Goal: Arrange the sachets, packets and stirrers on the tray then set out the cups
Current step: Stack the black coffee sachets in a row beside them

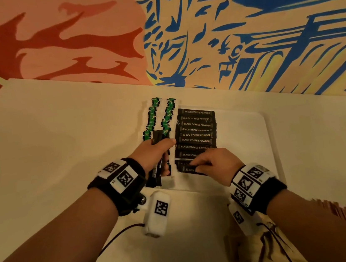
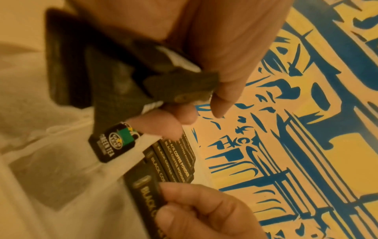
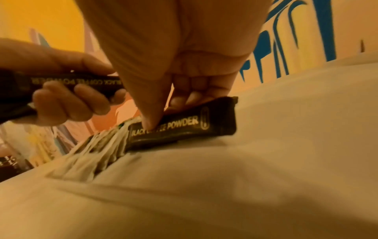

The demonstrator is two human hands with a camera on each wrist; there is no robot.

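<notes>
A red, orange and blue painted mural wall (image 1: 241, 24) rises behind the cream countertop (image 1: 49, 146)

coffee sachets (image 1: 197, 135): glossy black foil | tray (image 1: 256, 142): smooth matt white plastic

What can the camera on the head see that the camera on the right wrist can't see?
Only the head view shows the whole white tray, the two green tea rows, the full column of coffee sachets and both wristbands. Only the right wrist view shows, close up, the thumb pressing the nearest sachet down. Both show the left hand holding spare sachets and the painted wall.
</notes>
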